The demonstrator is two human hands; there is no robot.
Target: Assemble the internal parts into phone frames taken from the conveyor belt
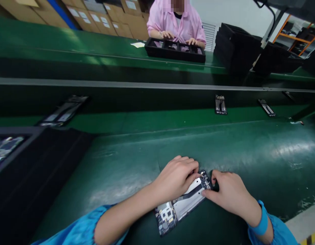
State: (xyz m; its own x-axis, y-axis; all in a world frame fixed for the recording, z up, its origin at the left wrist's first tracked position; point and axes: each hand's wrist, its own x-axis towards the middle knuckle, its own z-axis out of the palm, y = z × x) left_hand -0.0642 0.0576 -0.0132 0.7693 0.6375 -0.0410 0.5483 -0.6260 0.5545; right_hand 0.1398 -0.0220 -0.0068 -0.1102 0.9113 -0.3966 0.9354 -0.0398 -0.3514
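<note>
An opened phone (pixel 189 204) lies tilted on the green surface before me, its circuit boards, silver middle and dark ribbon cable exposed. My left hand (pixel 176 177) reaches over it, fingers curled at the upper edge of the phone's far end, thumb by the small circuit board (pixel 205 180). On the other side my right hand (pixel 230 192) grips the same end, thumb on the frame's edge and index finger bent near the corner. The fingertips of the left hand are partly hidden. A blue band sits on my right wrist.
More opened phones lie on the strip beyond, one at left (pixel 64 110) and one at right (pixel 221 104). A black tray (pixel 45 163) stands at left. Across the bench, a person in pink (pixel 176 23) has both hands at a black divided tray (pixel 175 52). Black trays (pixel 235 47) are stacked beside.
</note>
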